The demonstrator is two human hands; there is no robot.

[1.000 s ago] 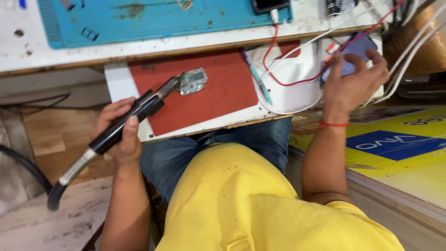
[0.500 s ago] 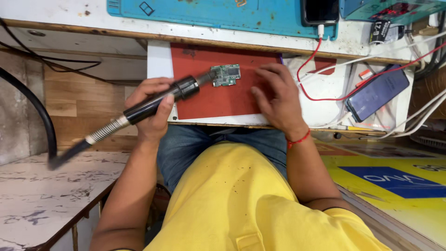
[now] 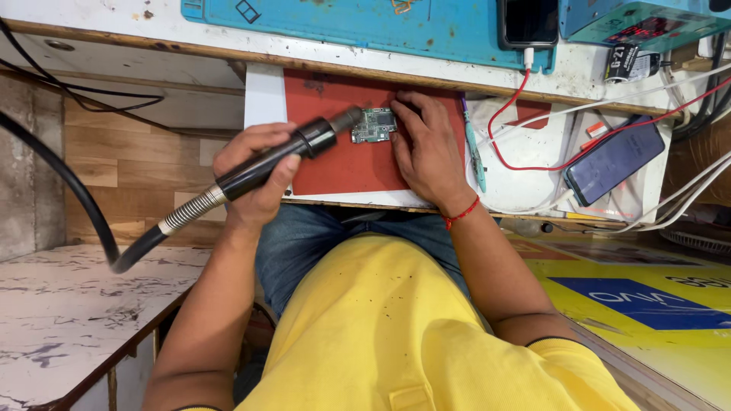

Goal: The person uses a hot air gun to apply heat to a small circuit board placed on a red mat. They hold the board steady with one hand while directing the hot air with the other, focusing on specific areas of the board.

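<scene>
left hand (image 3: pixel 259 179) gripping black hot-air wand (image 3: pixel 285 156) | nozzle hovering by small green circuit board (image 3: pixel 374 125) | right hand (image 3: pixel 428 152) lying flat, fingers pinning board on red mat (image 3: pixel 327 164)

A green circuit board (image 3: pixel 374 125) lies on a red mat (image 3: pixel 335 164) (black hot-air handle (image 3: pixel 274 161), blue-cased phone (image 3: pixel 614 160)).

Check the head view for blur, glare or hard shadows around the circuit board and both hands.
Head view: the circuit board is sharp, evenly lit on the red mat. Left hand gripping the hot-air handpiece and right hand beside the board show no motion blur. Shadows are soft; no glare; slight wide-angle bending at the edges.
</scene>
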